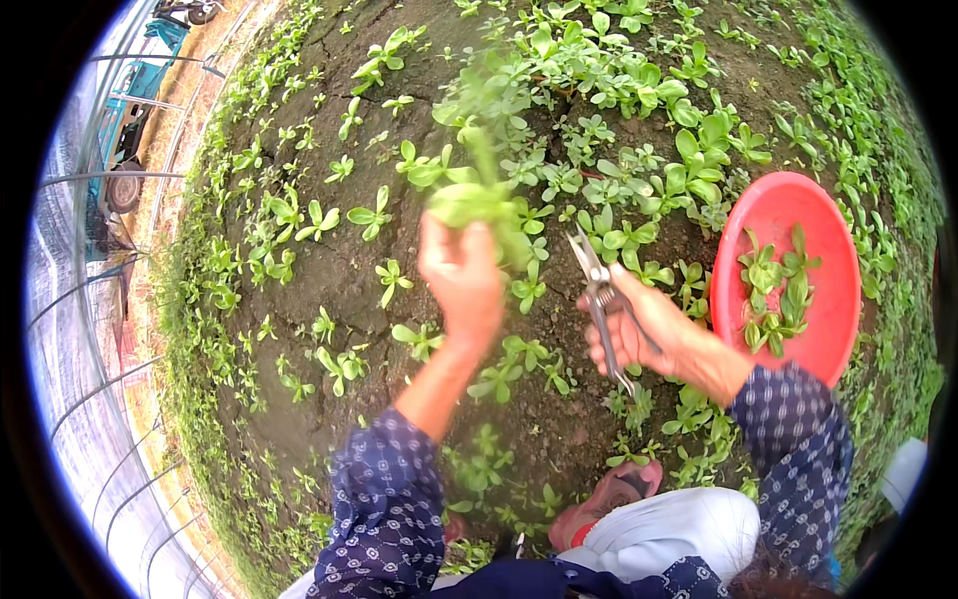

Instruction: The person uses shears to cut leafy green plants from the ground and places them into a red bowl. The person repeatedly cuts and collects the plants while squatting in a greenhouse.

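Note:
My left hand [465, 273] is closed around a leafy green plant [471, 206], blurred by motion, held up over the soil bed. To its right my right hand [636, 326] holds pruning shears [599, 288], whose pointed blades face up and stand apart. Low green seedlings [370, 216] grow from the dark soil around both hands. Beyond my right wrist stands a red plastic basin [823, 322] with several cut leafy sprigs [763, 271] in it.
Denser plants [591, 67] grow ahead of my hands. My shoe [614, 498] rests on the soil below my right hand. On the far left are a curved metal-hoop frame with plastic sheeting [67, 359] and a teal vehicle [123, 112].

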Demonstrator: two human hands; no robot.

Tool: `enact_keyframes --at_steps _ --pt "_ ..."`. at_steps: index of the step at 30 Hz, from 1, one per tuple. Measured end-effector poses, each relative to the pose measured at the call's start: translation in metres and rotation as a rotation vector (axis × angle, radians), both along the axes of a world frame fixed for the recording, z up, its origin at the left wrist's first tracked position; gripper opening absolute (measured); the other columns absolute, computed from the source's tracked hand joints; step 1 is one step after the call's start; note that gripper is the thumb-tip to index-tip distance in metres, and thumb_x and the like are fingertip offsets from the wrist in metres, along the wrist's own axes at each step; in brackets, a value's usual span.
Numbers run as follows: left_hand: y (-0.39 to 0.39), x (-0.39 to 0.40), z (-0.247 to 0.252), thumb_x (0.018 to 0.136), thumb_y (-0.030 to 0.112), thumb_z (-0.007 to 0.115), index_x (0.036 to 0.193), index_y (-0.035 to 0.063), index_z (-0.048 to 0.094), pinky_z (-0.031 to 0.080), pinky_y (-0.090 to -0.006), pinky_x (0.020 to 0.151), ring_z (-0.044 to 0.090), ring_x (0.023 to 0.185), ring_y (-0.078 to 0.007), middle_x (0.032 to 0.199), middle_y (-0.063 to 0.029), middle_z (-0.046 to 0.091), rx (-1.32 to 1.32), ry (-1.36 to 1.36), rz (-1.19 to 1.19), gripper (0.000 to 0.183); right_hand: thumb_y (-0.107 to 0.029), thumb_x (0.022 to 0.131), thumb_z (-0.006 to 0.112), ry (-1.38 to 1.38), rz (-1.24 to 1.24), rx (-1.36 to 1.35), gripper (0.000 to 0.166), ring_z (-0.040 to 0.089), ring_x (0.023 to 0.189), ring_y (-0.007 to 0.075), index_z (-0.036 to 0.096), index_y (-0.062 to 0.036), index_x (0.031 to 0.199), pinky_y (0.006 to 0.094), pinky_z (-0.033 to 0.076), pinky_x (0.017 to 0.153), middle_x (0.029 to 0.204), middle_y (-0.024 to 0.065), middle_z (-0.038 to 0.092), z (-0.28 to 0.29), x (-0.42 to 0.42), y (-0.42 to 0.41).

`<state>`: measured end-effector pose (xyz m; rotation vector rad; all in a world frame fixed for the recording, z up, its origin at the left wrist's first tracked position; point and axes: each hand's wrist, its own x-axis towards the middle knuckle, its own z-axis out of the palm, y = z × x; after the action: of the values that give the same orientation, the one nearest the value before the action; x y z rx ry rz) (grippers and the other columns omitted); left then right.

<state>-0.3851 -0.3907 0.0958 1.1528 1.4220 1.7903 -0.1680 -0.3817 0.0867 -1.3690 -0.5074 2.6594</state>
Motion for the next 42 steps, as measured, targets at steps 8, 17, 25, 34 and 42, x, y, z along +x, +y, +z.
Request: enact_keyframes --at_steps 8,17,25,34,42 --pt "0.010 0.160 0.065 0.086 0.006 0.065 0.112 -0.0004 0.062 0.052 -0.0365 0.093 0.063 0.107 -0.0271 0.114 -0.0148 0.063 0.113 0.177 -0.487 0.027 -0.042 0.102 0.043 -0.026 0.112 0.291 0.046 0.066 0.063 0.0240 0.056 0.0001 0.117 0.0383 0.057 0.055 0.083 0.0135 0.065 -0.013 0.027 -0.066" --pt "-0.032 -0.021 0.016 0.095 0.009 0.060 0.112 0.0007 0.066 0.056 -0.0301 0.081 0.069 0.095 -0.0198 0.107 -0.0113 0.070 -0.545 0.745 -0.205 0.020 -0.046 0.099 0.048 -0.120 0.137 0.598 0.068 0.064 0.075 0.0168 0.039 0.0080 0.140 0.0343 0.052 0.067 0.086 0.0109 0.063 -0.037 -0.008 -0.008" --pt "-0.089 -0.200 0.095 0.089 0.015 0.064 0.111 0.0002 0.064 0.054 -0.0386 0.085 0.070 0.093 -0.0313 0.100 -0.0178 0.071 -0.904 1.198 0.074 0.027 -0.033 0.088 0.063 -0.145 -0.222 0.433 0.070 0.054 0.101 0.0137 0.033 0.0007 0.142 0.0302 0.046 0.081 0.136 0.0054 0.051 -0.055 -0.059 0.024" --pt "-0.156 -0.211 0.227 0.087 0.023 0.063 0.114 -0.0006 0.064 0.053 -0.0432 0.083 0.069 0.091 -0.0370 0.098 -0.0239 0.071 -1.277 1.324 0.163 0.036 -0.040 0.084 0.065 -0.406 0.150 0.643 0.072 0.055 0.112 0.0215 0.040 -0.0038 0.141 0.0376 0.038 0.102 0.119 0.0056 0.062 -0.083 -0.076 0.024" --pt "-0.209 -0.176 0.321 0.084 0.023 0.064 0.112 -0.0038 0.064 0.054 -0.0423 0.082 0.070 0.087 -0.0372 0.090 -0.0254 0.071 -1.546 1.268 0.367 0.039 -0.049 0.081 0.066 -0.420 0.183 0.716 0.079 0.042 0.128 0.0375 0.038 -0.0075 0.143 0.0527 0.026 0.109 0.135 0.0162 0.055 -0.073 -0.068 0.012"
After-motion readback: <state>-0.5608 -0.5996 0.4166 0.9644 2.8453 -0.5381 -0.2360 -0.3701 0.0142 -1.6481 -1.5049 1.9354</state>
